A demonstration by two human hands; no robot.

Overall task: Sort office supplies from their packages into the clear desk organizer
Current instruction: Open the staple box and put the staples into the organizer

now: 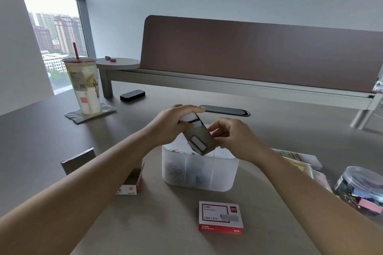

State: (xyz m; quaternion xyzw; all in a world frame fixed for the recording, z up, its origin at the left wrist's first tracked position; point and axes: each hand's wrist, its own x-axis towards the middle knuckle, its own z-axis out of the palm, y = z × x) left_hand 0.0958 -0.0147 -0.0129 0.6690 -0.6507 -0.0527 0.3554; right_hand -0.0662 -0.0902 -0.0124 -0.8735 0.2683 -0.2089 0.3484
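The left hand (176,124) is gripping the top end of a small staple box (199,133), with its fingers curled over the white part. The right hand (232,136) is pinching the lower side of the same box with bent fingers and thumb. The box is tilting, and its open end is pointing down over the clear desk organizer (199,170). A gray block of staples (198,146) is sticking out of that open end, just above the organizer's rim.

The organizer is sitting on the gray table (165,223), and paper clips are showing through its cloudy walls. A closed red staple box (220,217) is lying near it, closer to the person. An empty red and white box (132,182) is lying open on the left side. A round jar of binder clips (360,186) is standing at the right. A tall drink cup (83,85) with a red straw is standing far off by the window.
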